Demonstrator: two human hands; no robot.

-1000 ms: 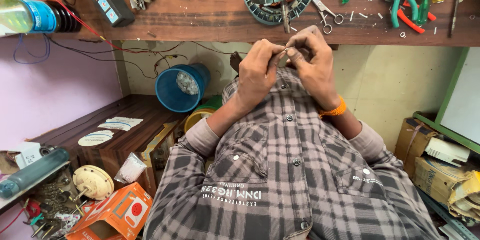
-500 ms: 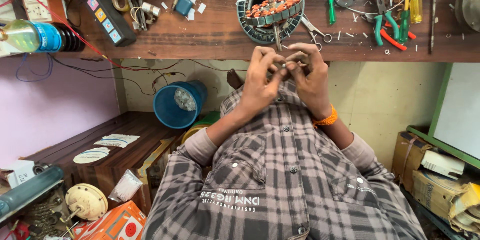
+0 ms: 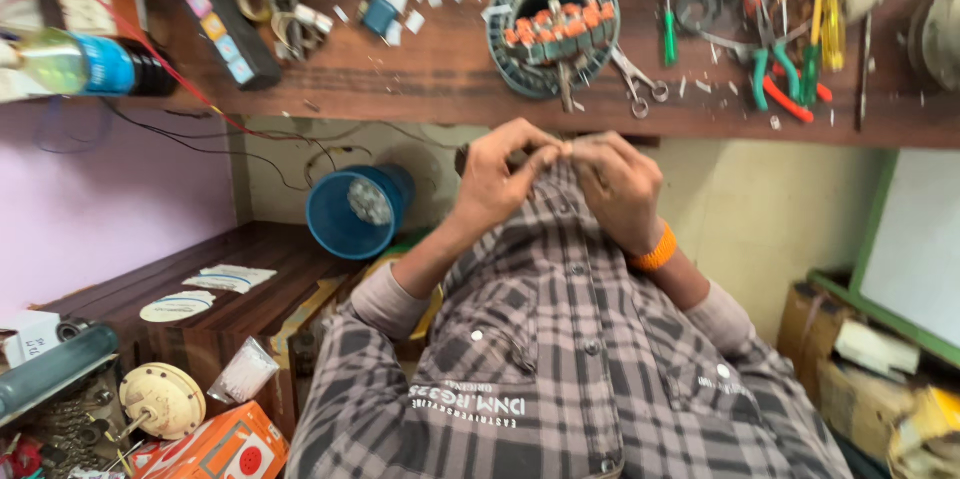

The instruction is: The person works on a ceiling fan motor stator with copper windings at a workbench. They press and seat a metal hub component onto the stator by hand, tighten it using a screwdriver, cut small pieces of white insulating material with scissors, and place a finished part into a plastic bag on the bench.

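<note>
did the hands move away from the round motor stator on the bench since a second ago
Yes. Both hands now sit farther below the stator, clear of the bench edge, fingertips pinched together; earlier they reached that edge.

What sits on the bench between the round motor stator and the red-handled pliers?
In the head view, between the stator and the red-handled pliers lie a pair of scissors and a green-handled screwdriver, amid small scraps.

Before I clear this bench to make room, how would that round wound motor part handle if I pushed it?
The stator looks heavy for its size: metal ring, dense copper-coloured windings. Lying flat on the bench, it would probably slide, not roll. Its windings seem fragile; push the rim.
</note>
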